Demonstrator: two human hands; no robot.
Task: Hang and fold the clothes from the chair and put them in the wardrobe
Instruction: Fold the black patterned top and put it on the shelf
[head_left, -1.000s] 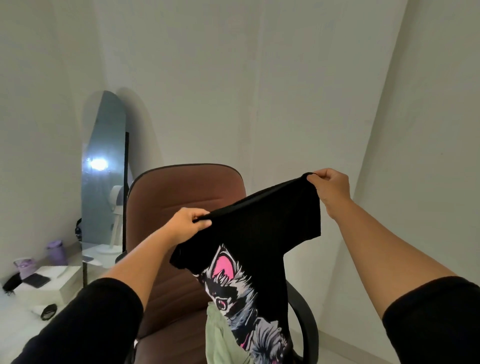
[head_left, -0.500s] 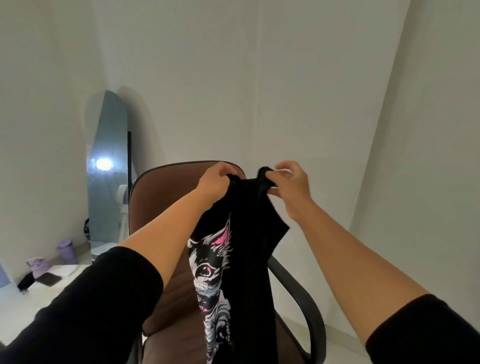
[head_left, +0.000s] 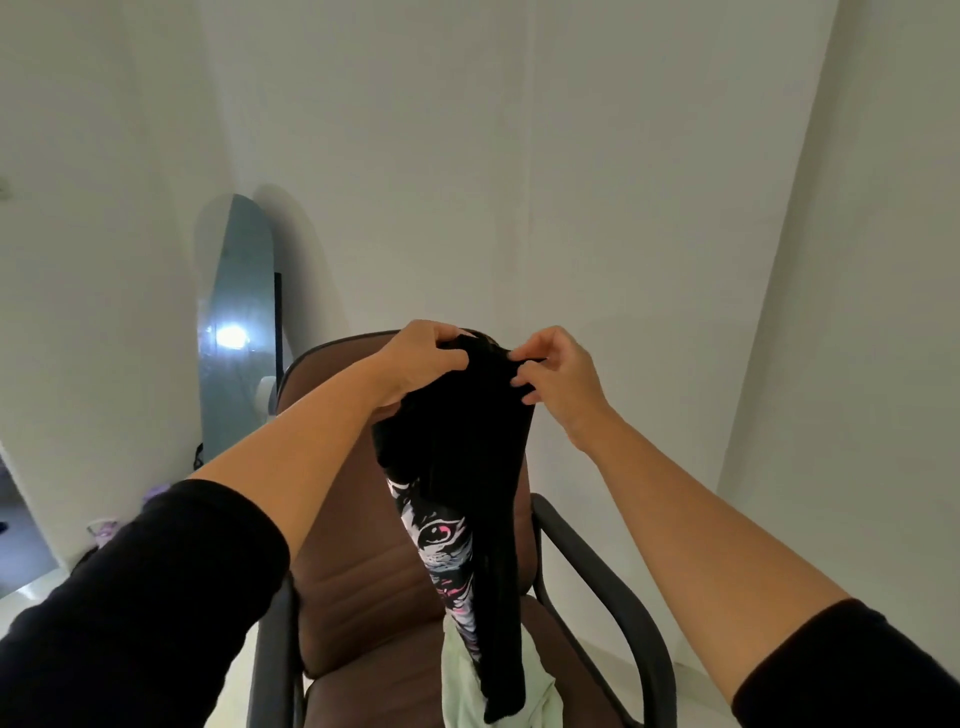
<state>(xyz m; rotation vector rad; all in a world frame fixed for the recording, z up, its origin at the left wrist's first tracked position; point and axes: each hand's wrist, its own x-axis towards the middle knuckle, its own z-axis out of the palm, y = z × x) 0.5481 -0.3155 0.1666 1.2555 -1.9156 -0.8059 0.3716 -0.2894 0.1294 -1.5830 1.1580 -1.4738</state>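
Hands now together, black shirt (head_left: 462, 467) bunched, grip perhaps pinched, hem cut off

A black T-shirt (head_left: 467, 447) is held up in front of the brown chair (head_left: 358, 566), gathered lengthwise into a narrow hanging bundle. Its top edge is bunched and pinched between the left hand (head_left: 423, 358) and right hand (head_left: 556, 371), held close together. A grey, white and pink animal print is seen on the left fold. A pale green garment (head_left: 462, 686) is spread on the seat, overlapped by the shirt's hanging end.
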